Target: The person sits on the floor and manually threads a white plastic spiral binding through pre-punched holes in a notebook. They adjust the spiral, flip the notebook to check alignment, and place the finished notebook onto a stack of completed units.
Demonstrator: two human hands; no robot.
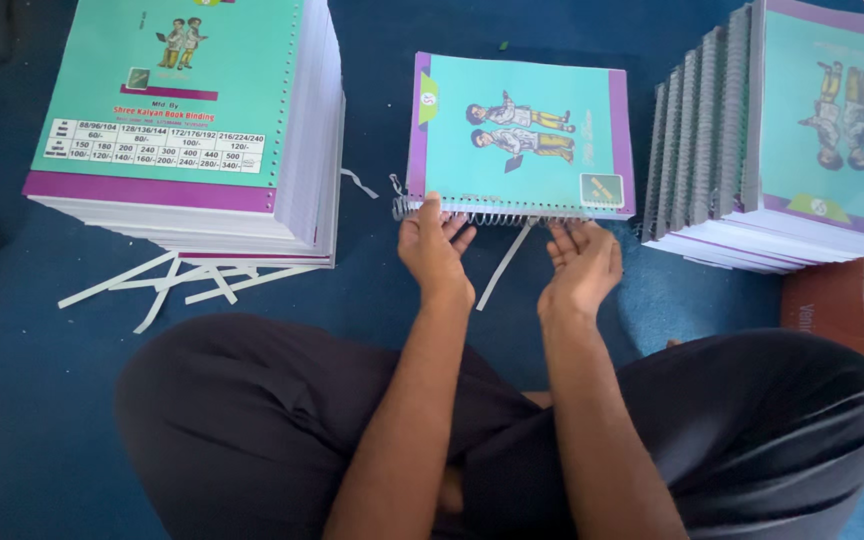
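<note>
- A spiral-bound notebook with a teal cover and purple borders is laid flat on the blue carpeted floor, its wire binding turned toward the person.
- The left hand is set at the left end of the wire coil, fingertips resting on the notebook's near edge; nothing is clasped in it.
- The right hand is held just short of the coil's right end, fingers loosely curled and nothing gripped; whether the wire is touched cannot be told.
- A strip of bare floor is left on either side of the notebook, narrow toward the leaning row of bound notebooks on the right, wider toward the tall stack of unbound books on the left.
- The tall stack is seen as smooth glossy card over thick white page edges, with a line of punched holes down its right margin.
- Thin white paper strips are scattered at the foot of that stack, and one strip lies between the hands.
- The crossed legs in dark cloth fill the near floor.
- A red-brown box at the right is partly covered by the bound row and a knee.
- Both stacks are cut off by the frame's top edge; the right one also by the right edge.
</note>
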